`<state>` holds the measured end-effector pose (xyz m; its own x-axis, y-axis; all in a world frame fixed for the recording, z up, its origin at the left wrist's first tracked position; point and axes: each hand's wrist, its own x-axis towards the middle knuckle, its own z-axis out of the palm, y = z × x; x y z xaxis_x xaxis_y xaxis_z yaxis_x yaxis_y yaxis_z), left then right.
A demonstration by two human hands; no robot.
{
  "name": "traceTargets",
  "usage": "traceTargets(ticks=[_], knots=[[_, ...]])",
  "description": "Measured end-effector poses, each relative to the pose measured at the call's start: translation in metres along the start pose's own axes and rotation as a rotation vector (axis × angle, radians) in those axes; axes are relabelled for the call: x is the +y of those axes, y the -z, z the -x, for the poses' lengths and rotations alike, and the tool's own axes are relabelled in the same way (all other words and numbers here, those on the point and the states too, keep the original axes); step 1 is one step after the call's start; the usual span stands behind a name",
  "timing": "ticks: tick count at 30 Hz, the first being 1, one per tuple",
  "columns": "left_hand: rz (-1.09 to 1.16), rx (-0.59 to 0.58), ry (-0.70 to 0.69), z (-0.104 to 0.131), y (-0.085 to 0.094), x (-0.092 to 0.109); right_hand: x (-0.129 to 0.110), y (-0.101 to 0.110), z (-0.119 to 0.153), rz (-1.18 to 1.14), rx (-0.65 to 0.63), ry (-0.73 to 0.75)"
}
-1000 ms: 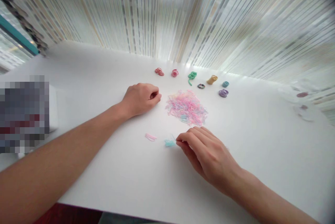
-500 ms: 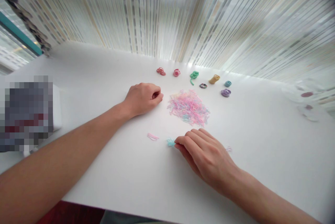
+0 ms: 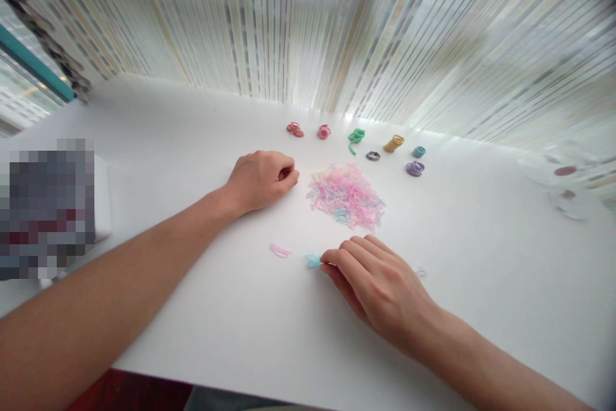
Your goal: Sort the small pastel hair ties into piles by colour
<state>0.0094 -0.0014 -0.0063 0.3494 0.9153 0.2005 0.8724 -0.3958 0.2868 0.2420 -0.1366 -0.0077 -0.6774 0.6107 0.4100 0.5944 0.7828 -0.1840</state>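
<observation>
One turquoise clump of thin bands [image 3: 312, 261] lies below frame centre, long axis roughly left-right, its right end at the pinched-together fingertips of our nearer right hand [image 3: 385, 286], strand grip uncertain; our left hand [image 3: 262, 180], up-left, is loosely clenched, contents hidden.

a small tuft of light blue bands [image 3: 312, 261] lies bunched on the white table [image 3: 231, 327]. beyond it, loose pastel bands [image 3: 345, 195], mostly pink, spread in a tangled, low heap.
</observation>
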Motion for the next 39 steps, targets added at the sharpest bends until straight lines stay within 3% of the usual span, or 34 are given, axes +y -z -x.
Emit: traceTargets(ticks=[18, 39], knots=[[0.009, 0.001, -0.002, 0.001, 0.001, -0.001, -0.002, 0.005, 0.001, -0.02, -0.002, -0.012], [-0.002, -0.011, 0.008, 0.0, 0.003, 0.0, 0.027, 0.031, 0.014, -0.071, 0.245, -0.146]])
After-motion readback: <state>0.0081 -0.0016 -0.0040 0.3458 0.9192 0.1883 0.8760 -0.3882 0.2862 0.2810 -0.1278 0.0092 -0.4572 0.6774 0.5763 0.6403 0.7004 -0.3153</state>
